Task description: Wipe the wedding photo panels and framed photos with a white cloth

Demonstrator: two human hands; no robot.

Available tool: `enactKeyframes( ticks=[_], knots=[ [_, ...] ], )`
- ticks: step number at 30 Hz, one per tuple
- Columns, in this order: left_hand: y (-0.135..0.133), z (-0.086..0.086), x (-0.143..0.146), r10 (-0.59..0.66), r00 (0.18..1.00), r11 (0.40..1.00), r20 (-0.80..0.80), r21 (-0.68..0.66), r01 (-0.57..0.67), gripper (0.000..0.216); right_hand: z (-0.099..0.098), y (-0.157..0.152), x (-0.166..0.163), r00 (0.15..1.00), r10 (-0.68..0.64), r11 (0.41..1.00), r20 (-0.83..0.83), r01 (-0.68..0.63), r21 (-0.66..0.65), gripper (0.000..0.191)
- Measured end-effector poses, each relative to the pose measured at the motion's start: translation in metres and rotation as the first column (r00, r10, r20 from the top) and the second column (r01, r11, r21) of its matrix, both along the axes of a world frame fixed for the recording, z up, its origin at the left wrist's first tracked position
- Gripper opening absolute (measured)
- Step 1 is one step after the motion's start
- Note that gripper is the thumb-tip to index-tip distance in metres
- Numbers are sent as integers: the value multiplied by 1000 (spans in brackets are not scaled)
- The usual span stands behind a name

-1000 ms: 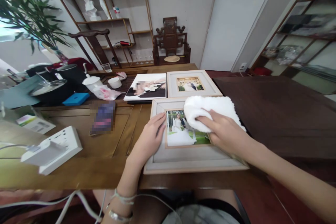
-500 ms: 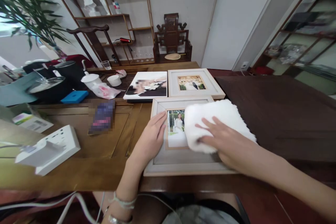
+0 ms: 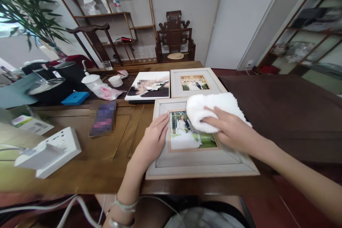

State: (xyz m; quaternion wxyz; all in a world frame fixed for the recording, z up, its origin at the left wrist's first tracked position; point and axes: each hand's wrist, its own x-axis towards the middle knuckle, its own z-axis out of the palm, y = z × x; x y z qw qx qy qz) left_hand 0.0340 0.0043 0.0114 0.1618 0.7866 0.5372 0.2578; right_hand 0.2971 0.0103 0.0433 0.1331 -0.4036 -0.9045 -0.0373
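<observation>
A pale wooden picture frame (image 3: 187,164) with a wedding photo lies flat at the table's near edge. My left hand (image 3: 153,140) lies flat on its left border, fingers stretched out. My right hand (image 3: 229,130) presses a fluffy white cloth (image 3: 211,107) onto the upper right part of the frame, fingers lying over the cloth. A second, smaller frame (image 3: 196,82) lies just behind it, and an unframed photo print (image 3: 149,87) sits to that frame's left.
A white power strip (image 3: 50,153) with a plug and cables sits at the left near edge. A blurred booklet (image 3: 103,119), blue box (image 3: 76,98), white cups (image 3: 92,80), dark pots (image 3: 53,85) and a plant (image 3: 29,14) fill the left. Chairs and shelves stand behind.
My right hand slid the cloth down over the photo, then back up to the frame's upper right, uncovering the photo. My left hand stayed on the frame.
</observation>
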Motion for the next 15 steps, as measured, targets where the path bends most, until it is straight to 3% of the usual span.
enactKeyframes(
  ticks=[3,6,12,15],
  knots=[
    [0,1,1,6,1000,1000,-5,-15,-6,41,-4,29,-6,998,9,999,62,-12,50,63],
    [1,0,1,9,1000,1000,3,-14,-9,41,-4,29,-11,988,56,998,142,-55,-11,66],
    [2,-4,0,-4,1000,999,31,44,2,40,5,-44,-4,978,163,957,131,-125,-263,67],
    [2,-3,0,-20,999,999,45,48,18,41,15,-76,2,984,173,945,42,-154,-287,67]
  ],
)
